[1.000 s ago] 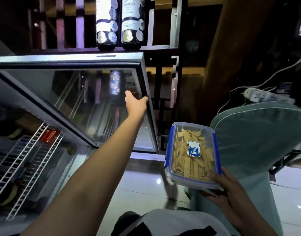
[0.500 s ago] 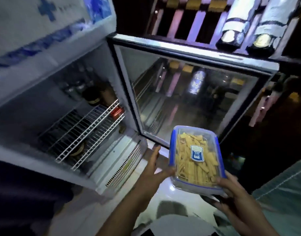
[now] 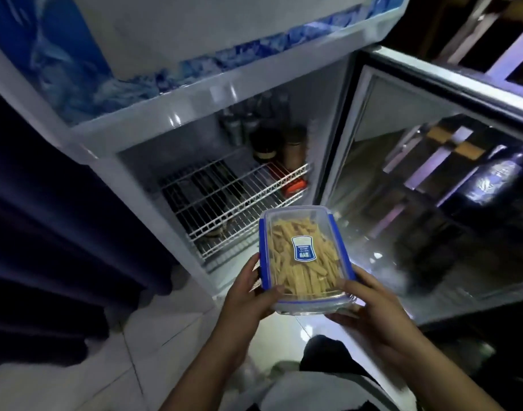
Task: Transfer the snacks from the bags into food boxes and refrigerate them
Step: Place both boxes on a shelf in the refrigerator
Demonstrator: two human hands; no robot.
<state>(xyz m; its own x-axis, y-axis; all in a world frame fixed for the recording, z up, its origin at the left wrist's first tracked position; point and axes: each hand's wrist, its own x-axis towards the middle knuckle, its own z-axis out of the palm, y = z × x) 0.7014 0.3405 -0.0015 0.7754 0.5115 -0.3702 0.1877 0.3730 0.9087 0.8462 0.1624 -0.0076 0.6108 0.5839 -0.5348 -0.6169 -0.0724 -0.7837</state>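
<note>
A clear food box [image 3: 306, 262] with blue clips and a blue label is full of yellow stick snacks. Both hands carry it in front of the open fridge [image 3: 171, 126]. My left hand [image 3: 248, 298] grips its near left corner, thumb on the lid. My right hand [image 3: 373, 310] holds the near right corner from below, thumb on the lid's edge. Just beyond the box lies a white wire shelf [image 3: 233, 197] inside the fridge.
The glass fridge door [image 3: 432, 179] stands swung open to the right. Dark jars and bottles [image 3: 266, 143] sit at the back of the shelf, with a red-capped item [image 3: 294, 186] at its right edge. A dark curtain [image 3: 47, 232] hangs left. The floor is white tile.
My left hand left the fridge door and came back to grip the box. My view swung left toward the fridge's inside, and the box now sits in front of the wire shelf.
</note>
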